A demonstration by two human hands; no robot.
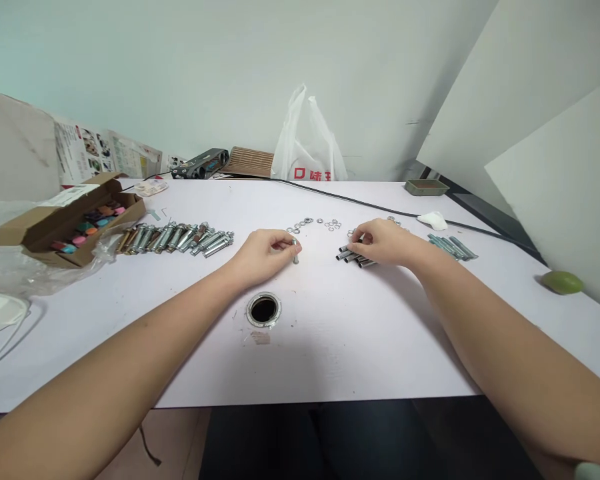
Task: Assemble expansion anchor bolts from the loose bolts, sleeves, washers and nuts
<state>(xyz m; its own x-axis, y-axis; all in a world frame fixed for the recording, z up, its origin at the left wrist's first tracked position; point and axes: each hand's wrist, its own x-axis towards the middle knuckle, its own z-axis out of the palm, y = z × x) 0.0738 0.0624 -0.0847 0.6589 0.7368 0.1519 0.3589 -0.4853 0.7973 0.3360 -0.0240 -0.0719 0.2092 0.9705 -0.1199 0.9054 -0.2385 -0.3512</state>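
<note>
My left hand [267,257] pinches a small metal bolt [296,259] upright just over the white table, its upper part partly covered by the fingers. To the right, my right hand [383,241] is closed at the pile of short metal tubes [347,257], thumb and fingertips on an upper tube. My palm hides part of that pile. Loose washers [332,225] and nuts [308,221] lie beyond the hands. Several bare bolts [453,247] rest right of my right wrist. A row of assembled expansion bolts [175,239] lies left of my left hand.
An open cardboard box [75,227] with colourful items stands at the left. A round hole [264,309] with a metal rim is near my left forearm. A black cable [350,197] crosses the back. A white plastic bag [309,143], a green tray [426,187] and a green fruit [563,282] are around.
</note>
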